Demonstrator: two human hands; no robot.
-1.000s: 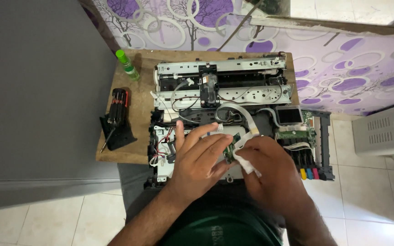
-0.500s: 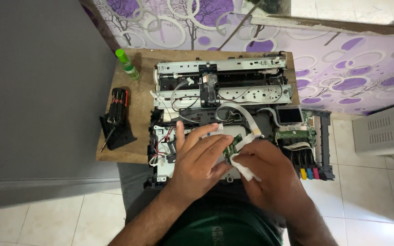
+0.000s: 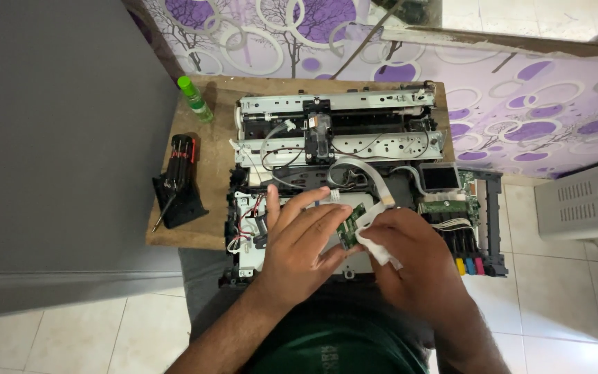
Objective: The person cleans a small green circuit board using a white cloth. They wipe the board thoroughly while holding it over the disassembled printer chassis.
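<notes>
A dismantled printer (image 3: 340,145) with bare metal rails, wires and a white ribbon cable lies on a small wooden table (image 3: 205,173). My left hand (image 3: 299,242) holds a small green circuit board (image 3: 349,226) by its edge, above the printer's front. My right hand (image 3: 417,260) grips a white cloth (image 3: 375,242) and presses it against the board's right side. The lower part of the board is hidden by my fingers.
A black screwdriver set (image 3: 178,180) in its stand sits at the table's left edge, and a green bottle (image 3: 194,98) stands at the back left. Ink tanks (image 3: 468,253) with coloured caps sit at the printer's right. A white box (image 3: 583,201) stands at the far right.
My right hand with the cloth has shifted slightly up and left along the board. My left hand has kept the board nearly still.
</notes>
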